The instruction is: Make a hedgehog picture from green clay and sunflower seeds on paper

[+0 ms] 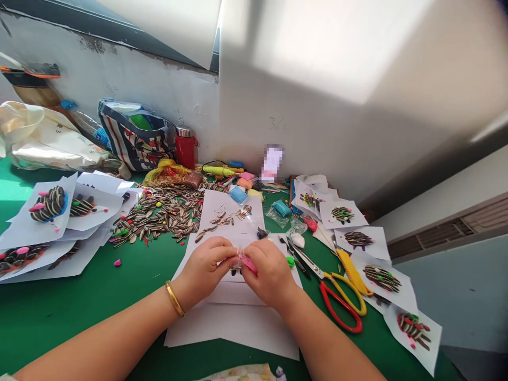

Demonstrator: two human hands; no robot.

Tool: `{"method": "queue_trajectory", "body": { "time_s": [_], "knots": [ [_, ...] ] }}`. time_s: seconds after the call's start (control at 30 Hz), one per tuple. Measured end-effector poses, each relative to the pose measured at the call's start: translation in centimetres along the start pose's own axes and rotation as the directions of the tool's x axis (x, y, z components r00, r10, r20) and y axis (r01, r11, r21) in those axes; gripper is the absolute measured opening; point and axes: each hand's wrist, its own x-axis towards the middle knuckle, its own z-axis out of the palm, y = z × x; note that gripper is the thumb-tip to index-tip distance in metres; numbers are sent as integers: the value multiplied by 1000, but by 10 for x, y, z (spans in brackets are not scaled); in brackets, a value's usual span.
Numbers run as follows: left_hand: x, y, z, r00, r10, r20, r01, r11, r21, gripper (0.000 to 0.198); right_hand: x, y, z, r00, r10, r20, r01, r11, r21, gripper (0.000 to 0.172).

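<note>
Gripping a pink clay packet [249, 263] from both sides, the left hand [205, 267] and right hand [273, 272] steady it, apparently for control, above near white paper [234, 325].

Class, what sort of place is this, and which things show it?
Probably an indoor craft table, judging by the heap of striped seeds, the scissors and the seed-decorated paper.

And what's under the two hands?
White paper lies beneath the left hand and right hand, with dark bits peeking out between them. The hands cover the rest.
</note>
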Motion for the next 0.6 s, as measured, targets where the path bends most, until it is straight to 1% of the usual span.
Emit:
{"method": "queue_trajectory", "body": {
  "time_s": [0.07, 0.27, 0.4, 0.5, 0.6],
  "knots": [
    [1, 0, -1, 1000, -26, -12, 26, 1000, 4, 7, -1, 0, 1, 1000, -10, 6, 10, 1000, -1, 3],
    [1, 1, 1, 995, -96, 15, 97, 992, -76, 7, -1, 1, 0, 1000, -9, 9, 9, 1000, 8, 4],
    [1, 0, 2, 995, -95, 7, 95, 992, -85, 5, 0, 1, -1, 1000, 8, -5, -8, 1000, 6, 4],
    [2, -1, 1, 996, -89, 31, 91, 992, -85, 4, -2, 2, 1, 1000, -4, -25, 5, 999, 36, 3],
    [2, -1, 0, 991, -120, 62, 125, 989, -82, 4, -3, 3, 5, 999, -16, -32, 18, 999, 49, 2]
  ]
}}
